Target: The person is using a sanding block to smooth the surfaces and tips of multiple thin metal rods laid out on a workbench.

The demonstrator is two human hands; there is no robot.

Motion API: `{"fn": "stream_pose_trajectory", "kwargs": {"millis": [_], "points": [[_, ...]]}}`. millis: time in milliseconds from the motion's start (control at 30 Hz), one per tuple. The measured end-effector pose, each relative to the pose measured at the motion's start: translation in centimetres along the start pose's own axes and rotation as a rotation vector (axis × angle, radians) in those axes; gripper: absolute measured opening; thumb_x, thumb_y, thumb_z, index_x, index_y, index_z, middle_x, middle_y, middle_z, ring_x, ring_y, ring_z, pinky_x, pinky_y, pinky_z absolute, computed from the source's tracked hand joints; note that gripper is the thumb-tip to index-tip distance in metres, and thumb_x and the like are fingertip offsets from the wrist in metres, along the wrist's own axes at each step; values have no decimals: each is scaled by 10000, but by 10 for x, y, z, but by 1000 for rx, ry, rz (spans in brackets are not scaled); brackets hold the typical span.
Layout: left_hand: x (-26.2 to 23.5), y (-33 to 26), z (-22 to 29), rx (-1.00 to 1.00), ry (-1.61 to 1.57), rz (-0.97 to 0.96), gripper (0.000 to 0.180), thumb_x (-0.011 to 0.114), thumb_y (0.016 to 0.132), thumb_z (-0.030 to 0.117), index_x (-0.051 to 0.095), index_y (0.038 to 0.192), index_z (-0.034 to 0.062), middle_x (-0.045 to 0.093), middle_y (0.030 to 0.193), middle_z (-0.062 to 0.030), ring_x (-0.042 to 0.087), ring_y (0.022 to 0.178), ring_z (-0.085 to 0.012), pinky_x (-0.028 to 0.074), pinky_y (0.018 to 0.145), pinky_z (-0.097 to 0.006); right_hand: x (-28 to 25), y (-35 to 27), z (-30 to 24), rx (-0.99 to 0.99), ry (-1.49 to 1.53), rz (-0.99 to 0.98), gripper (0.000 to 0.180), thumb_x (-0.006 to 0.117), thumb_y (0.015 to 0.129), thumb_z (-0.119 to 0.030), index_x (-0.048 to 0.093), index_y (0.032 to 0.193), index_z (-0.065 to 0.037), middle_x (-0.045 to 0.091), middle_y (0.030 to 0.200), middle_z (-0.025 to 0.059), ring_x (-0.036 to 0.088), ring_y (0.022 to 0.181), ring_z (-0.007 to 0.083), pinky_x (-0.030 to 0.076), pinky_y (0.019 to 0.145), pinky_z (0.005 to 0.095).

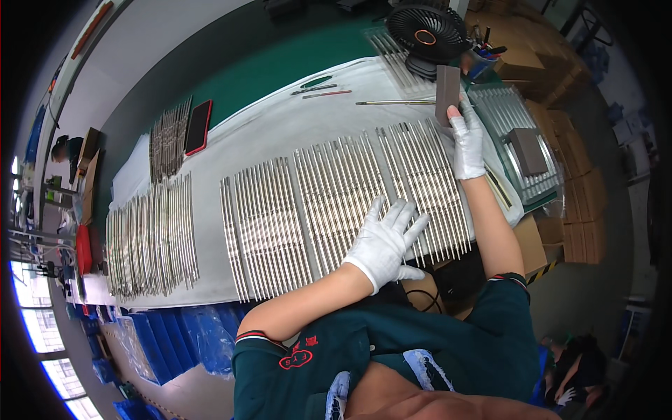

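white-gloved right hand: gripping grey-brown rectangular block, one o'clock. white-gloved left hand: open, fingers spread over slender silver metal rods, four o'clock. white cloth: rod tips near six o'clock edge, wide gap toward nine.

The left forearm angles across the body, its white-gloved left hand palm down, fingers spread; the right arm extends forward, its gloved right hand gripping, thumb tip bare.
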State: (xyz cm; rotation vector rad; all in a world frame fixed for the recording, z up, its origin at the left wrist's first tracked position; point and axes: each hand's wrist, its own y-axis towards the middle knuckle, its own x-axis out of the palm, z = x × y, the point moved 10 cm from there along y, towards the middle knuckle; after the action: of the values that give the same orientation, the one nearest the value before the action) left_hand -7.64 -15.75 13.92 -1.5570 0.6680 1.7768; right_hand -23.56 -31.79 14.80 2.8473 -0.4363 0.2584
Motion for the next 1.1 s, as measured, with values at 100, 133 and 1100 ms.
{"fn": "stream_pose_trajectory", "kwargs": {"millis": [100, 133, 1100], "points": [[1, -7, -3, -13, 34, -41, 981, 506, 734, 755, 386, 1423, 66, 420, 1426, -187, 359, 1363, -317, 164, 1121, -565, 0, -1, 2, 29, 28, 3, 508, 645, 921, -202, 483, 1359, -1, 560, 1254, 60, 526, 1118, 125, 395, 985, 251], [0, -9, -3, -14, 34, -42, 981, 506, 734, 755, 386, 1423, 66, 420, 1426, -187, 359, 1363, -317, 164, 1121, -565, 0, -1, 2, 32, 28, 7, 507, 645, 922, -203, 484, 1357, 0, 562, 1251, 59, 528, 1114, 124, 399, 981, 250], [0, 6, 4, 14, 48, -44, 951, 513, 735, 748, 395, 1429, 109, 425, 1427, -183, 347, 1367, -333, 167, 1114, -581, 1, -2, -3, 4, 20, 3, 543, 657, 913, -223, 470, 1367, 7, 550, 1272, 63, 504, 1152, 130, 363, 1016, 256]]}}
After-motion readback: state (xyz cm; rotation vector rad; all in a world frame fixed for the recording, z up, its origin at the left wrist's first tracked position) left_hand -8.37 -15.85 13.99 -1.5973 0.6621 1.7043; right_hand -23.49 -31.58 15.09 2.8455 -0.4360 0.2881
